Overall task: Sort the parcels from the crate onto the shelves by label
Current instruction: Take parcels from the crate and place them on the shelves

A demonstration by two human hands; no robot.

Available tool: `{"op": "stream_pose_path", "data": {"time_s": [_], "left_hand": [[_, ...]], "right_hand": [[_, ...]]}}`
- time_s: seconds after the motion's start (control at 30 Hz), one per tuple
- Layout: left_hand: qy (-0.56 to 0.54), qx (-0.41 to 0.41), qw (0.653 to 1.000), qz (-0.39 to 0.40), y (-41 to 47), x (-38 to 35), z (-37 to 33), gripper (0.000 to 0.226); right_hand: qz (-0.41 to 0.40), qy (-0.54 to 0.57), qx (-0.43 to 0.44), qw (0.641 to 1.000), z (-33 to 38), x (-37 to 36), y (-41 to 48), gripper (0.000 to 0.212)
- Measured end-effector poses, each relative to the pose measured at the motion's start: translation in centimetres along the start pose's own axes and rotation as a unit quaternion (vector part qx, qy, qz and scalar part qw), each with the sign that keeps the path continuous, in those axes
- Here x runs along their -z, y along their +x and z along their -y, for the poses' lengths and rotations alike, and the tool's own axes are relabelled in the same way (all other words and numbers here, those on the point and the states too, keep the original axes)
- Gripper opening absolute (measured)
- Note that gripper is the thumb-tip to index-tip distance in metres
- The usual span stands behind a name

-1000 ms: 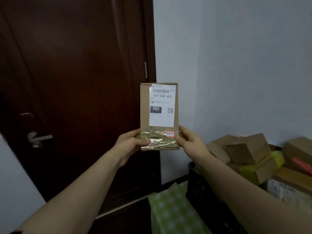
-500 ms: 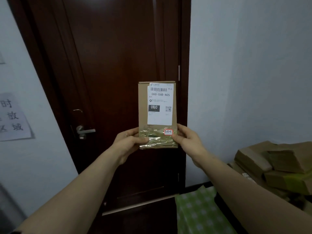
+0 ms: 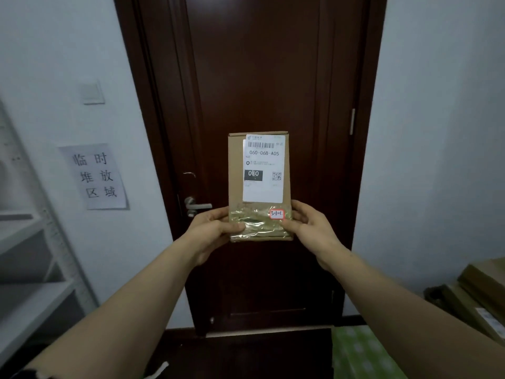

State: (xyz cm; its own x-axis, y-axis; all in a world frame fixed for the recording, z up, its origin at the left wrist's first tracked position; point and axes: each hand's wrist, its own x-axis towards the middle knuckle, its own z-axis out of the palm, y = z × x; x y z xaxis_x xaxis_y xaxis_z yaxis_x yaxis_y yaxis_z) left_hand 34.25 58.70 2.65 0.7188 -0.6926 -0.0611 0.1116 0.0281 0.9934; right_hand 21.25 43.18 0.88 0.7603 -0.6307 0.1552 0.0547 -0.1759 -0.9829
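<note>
In front of a dark brown door [image 3: 259, 77], a flat cardboard parcel [image 3: 235, 173] is held upright in the air by both hands, with its labelled face turned to the camera. The left hand [image 3: 213, 228] takes the lower left corner. Its grip is closed on the box, the thumb lying across the front over a band of crinkled clear tape [image 3: 257, 224], and the fingers are hidden behind. The right hand [image 3: 308, 228] takes the lower right corner in the same way. Its grip pinches the box between a thumb on the front and fingers curled round the right edge.

A white shipping label [image 3: 263, 168] covers most of the upper front. It carries a barcode, the code 060-06B-A05, a black block with "060" and a small QR square. Below it, on the tape, sits a small red-bordered sticker [image 3: 276, 214], just above the tip of the right thumb. Its handwriting seems to read 3-1-1.

The silver door handle [image 3: 196, 206] shows just left of the left hand, behind it. On the pale wall left of the door hang a paper notice [image 3: 95, 176] with large Chinese characters and, higher up, a light switch [image 3: 91, 92]. At the far left edge stand the white shelves [image 3: 27, 231], well apart from the parcel. At the lower right a few brown cardboard boxes [image 3: 481, 291] lie stacked, with a green checked surface [image 3: 360, 351] near them on the floor side.
</note>
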Motion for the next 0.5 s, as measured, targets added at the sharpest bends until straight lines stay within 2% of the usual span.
{"op": "stream_pose_path", "data": {"time_s": [0.17, 0.37, 0.5], "left_hand": [[0.023, -0.026, 0.998, -0.049, -1.9, 5.6, -0.8, 0.044], [0.027, -0.022, 0.986, -0.163, -8.0, 11.5, 0.1, 0.049], [0.003, -0.017, 0.967, -0.255, -13.6, 14.1, 0.6, 0.05]], "right_hand": [[0.056, 0.016, 0.024, 0.998, 0.7, -5.7, 0.4, 0.06], [0.165, 0.022, 0.04, 0.985, 1.1, -12.5, -1.2, 0.066], [0.248, 0.036, 0.051, 0.967, 1.3, -17.1, -3.0, 0.06]]}}
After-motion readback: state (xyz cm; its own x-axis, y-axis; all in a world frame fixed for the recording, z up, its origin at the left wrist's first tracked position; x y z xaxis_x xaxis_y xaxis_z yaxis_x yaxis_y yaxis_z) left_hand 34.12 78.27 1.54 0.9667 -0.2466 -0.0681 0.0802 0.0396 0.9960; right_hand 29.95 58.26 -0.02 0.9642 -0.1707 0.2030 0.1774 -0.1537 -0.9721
